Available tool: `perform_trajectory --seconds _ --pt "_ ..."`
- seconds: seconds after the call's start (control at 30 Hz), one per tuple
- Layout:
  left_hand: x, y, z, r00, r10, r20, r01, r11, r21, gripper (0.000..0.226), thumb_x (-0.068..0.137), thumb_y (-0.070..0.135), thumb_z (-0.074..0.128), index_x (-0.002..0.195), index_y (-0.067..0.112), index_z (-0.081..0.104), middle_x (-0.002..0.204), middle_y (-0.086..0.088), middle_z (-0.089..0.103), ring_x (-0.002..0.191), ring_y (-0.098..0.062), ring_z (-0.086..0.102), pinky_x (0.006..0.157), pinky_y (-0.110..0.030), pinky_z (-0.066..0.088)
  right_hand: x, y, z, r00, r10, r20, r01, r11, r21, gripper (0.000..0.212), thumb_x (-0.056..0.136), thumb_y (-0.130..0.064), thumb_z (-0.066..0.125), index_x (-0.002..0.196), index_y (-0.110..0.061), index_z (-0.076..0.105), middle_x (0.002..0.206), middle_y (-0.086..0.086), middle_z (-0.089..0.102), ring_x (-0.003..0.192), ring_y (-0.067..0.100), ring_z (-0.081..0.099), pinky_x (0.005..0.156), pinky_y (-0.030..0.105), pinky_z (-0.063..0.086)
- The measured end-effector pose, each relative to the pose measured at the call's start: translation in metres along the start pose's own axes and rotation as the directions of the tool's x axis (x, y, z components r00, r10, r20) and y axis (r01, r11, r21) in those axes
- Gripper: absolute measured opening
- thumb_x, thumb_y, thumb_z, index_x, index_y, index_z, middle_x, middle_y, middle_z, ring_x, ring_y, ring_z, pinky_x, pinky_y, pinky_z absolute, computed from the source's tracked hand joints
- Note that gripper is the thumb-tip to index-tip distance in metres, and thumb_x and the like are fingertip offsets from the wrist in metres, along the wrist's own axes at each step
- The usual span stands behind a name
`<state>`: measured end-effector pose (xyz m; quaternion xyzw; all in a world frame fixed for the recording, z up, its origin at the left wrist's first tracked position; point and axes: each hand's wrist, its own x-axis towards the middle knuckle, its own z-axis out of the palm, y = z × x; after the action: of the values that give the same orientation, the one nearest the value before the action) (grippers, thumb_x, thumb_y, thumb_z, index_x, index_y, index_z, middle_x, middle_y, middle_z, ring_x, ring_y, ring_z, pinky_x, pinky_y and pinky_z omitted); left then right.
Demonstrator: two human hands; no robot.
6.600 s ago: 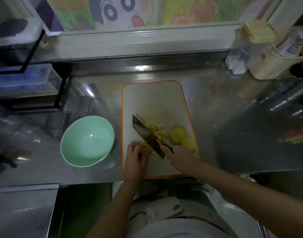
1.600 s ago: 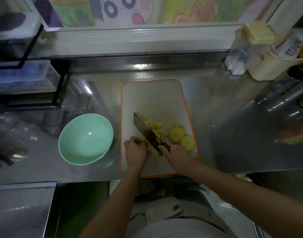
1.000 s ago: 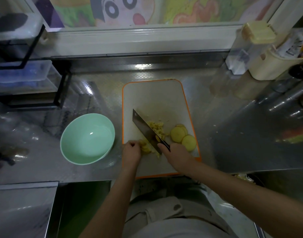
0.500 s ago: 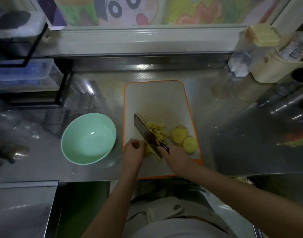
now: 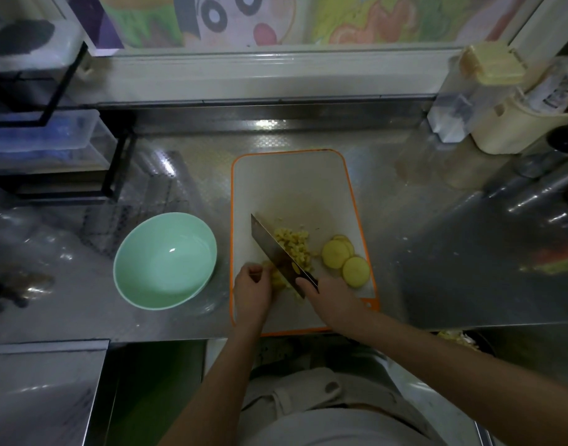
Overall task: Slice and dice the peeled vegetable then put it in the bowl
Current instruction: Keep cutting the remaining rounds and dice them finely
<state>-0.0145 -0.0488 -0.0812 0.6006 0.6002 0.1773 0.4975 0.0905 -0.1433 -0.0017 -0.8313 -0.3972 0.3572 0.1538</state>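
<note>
Mostly hidden: knife handle, gripped in right hand; left hand curled round vegetable pieces behind blade.

1. A dim kitchen with a textured stainless-steel worktop; one bright glare spot sits near its back edge.
2. Behind it, a white window frame under a colourful cartoon picture.
3. At left, a black rack holds clear plastic boxes; at right stand cream containers.

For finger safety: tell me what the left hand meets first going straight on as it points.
Left hand: the vegetable pieces at its fingertips, then likely the knife; depth unclear.
</note>
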Motion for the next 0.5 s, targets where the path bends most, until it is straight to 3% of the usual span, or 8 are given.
perform_trajectory --seconds 0.13,0.23,0.3,0.5 --pt "-0.001 0.002 0.001 1.000 -0.001 -0.007 0.001 1.000 -0.009 0.004 0.091 0.019 0.055 0.092 0.015 0.055 0.087 -0.002 0.058 0.082 -0.018 0.056 0.067 -0.027 0.045 0.001 0.001 -0.001 0.999 0.030 0.022 -0.030 1.000 -0.005 0.043 0.097 -0.045 0.038 0.068 -0.014 0.043 0.060 -0.003 0.041 0.053 0.011 0.042 0.056 0.029 0.041" --pt "-0.001 0.003 0.001 0.999 -0.029 -0.013 0.029 1.000 -0.012 0.002 0.089 0.014 0.054 0.089 0.016 0.055 0.085 -0.001 0.057 0.081 -0.017 0.054 0.071 -0.028 0.042 -0.005 -0.003 -0.008 0.996 0.035 0.088 -0.041 0.997 0.073 0.049 0.099 -0.045 0.033 0.092 -0.002 0.054 0.064 -0.003 0.039 0.055 0.005 0.036 0.051 0.015 0.029" --pt "0.000 0.003 0.001 0.999 -0.038 -0.009 0.037 0.999 -0.028 0.003 0.089 0.013 0.054 0.088 0.015 0.057 0.083 0.000 0.056 0.081 -0.016 0.053 0.070 -0.027 0.039 -0.008 -0.004 -0.010 0.994 0.035 0.104 -0.042 0.997 0.067 0.055 0.099 -0.045 0.031 0.103 0.004 0.055 0.065 -0.004 0.039 0.056 0.003 0.035 0.050 0.013 0.026" --pt "0.003 0.002 0.002 1.000 -0.030 -0.009 0.030 0.999 -0.041 0.007 0.088 0.012 0.055 0.087 0.009 0.060 0.080 -0.002 0.058 0.078 -0.017 0.053 0.066 -0.025 0.039 -0.009 -0.003 -0.007 0.993 0.032 0.116 -0.036 0.999 0.034 0.059 0.099 -0.046 0.029 0.105 0.007 0.054 0.064 -0.003 0.038 0.056 0.004 0.034 0.049 0.016 0.027"
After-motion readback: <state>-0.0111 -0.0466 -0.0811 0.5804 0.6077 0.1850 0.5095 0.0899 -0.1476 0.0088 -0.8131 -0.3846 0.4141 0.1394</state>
